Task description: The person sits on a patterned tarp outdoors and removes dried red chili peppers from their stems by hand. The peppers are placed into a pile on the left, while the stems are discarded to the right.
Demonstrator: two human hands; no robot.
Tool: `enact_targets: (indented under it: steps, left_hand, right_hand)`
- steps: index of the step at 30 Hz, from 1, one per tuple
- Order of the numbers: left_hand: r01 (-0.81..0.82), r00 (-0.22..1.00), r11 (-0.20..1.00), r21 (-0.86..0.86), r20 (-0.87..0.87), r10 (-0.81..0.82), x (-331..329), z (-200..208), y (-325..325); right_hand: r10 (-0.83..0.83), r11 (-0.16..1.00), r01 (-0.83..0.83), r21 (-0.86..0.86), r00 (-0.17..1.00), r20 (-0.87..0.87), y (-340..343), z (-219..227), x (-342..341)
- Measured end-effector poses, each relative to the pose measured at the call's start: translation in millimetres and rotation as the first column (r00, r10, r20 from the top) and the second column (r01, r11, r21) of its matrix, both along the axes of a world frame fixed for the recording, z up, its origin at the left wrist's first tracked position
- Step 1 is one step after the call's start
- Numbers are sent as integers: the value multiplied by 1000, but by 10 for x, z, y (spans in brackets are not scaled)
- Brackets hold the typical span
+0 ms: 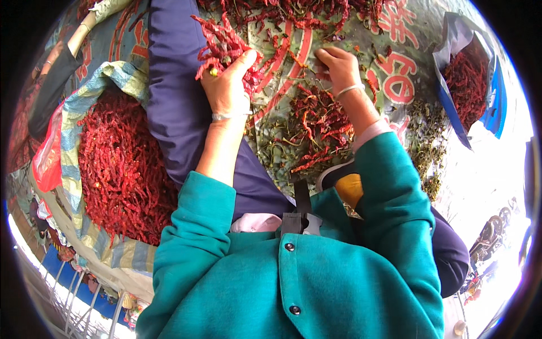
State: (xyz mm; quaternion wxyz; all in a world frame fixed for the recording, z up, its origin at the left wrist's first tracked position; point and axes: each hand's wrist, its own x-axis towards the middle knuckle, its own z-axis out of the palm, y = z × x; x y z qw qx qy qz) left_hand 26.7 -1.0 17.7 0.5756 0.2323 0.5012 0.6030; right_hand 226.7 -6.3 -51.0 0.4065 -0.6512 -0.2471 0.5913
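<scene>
A bunch of dried red chillies [217, 40] is gripped in my left hand [226, 93], the thumb pressed over them and the tips fanning out ahead. To its right, my right hand [342, 70] hovers over the printed sheet with its fingers curled together; whatever they may pinch is too small to make out. Between my forearms lies a loose heap of red chillies [320, 121] mixed with dry stems. A larger pile of chillies [293, 8] spreads along the far edge, beyond both hands.
At my left stands a woven striped sack [71, 147] full of red chillies. A blue and white bag [497, 104] at the far right also contains chillies. Dry greenish stems [427, 133] litter the sheet [398, 34]. Another person's arm [79, 37] reaches in at the upper left.
</scene>
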Motion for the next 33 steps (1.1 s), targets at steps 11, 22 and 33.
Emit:
enact_targets:
  steps: [11, 22, 33]
  left_hand:
    - [163, 984, 950, -266, 111, -138, 47, -339, -41]
    - [291, 936, 919, -265, 278, -216, -11, -251, -84]
    - [405, 909, 866, -293, 232, -347, 68, -25, -149]
  right_hand:
    - [100, 831, -556, -6, 140, 985, 750, -296, 159]
    - [188, 971, -239, 4, 754, -629, 3, 258, -9]
    - [341, 932, -352, 87, 769, -541, -89, 370, -47]
